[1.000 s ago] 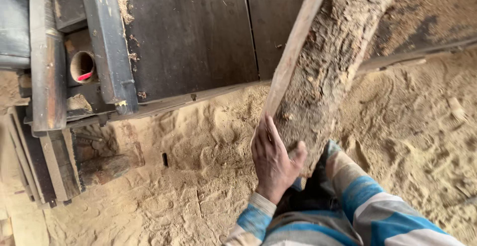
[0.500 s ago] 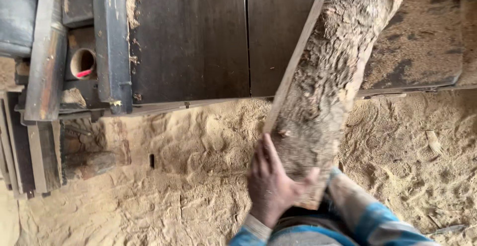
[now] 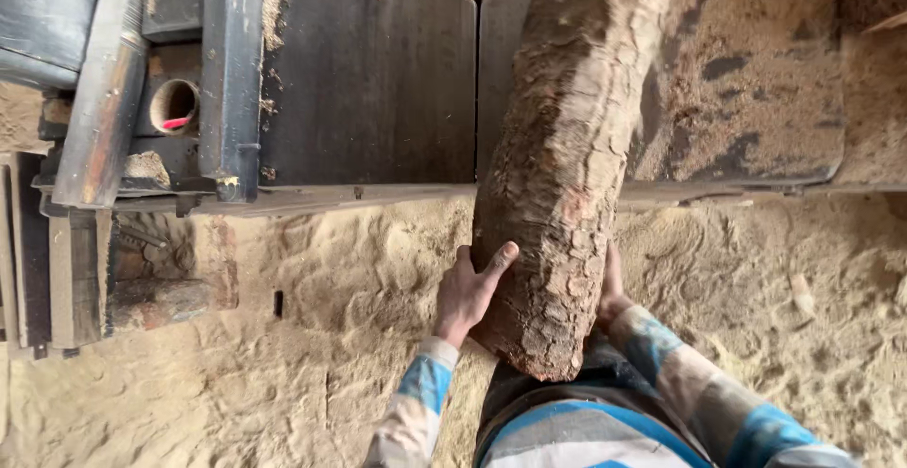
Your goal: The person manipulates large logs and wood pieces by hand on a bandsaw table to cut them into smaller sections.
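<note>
Both hands reach forward, left hand (image 3: 470,290) fingers spread, right hand (image 3: 610,290) mostly hidden, striped sleeves.

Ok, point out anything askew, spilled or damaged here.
Sawdust lies heaped over the floor and across the right side of the saw table. The log, gripped between left hand and right hand, lies slightly tilted against the table slot.

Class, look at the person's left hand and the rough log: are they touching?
Touching. The head view shows the left hand pressed flat against the log, thumb lying on the bark.
</note>
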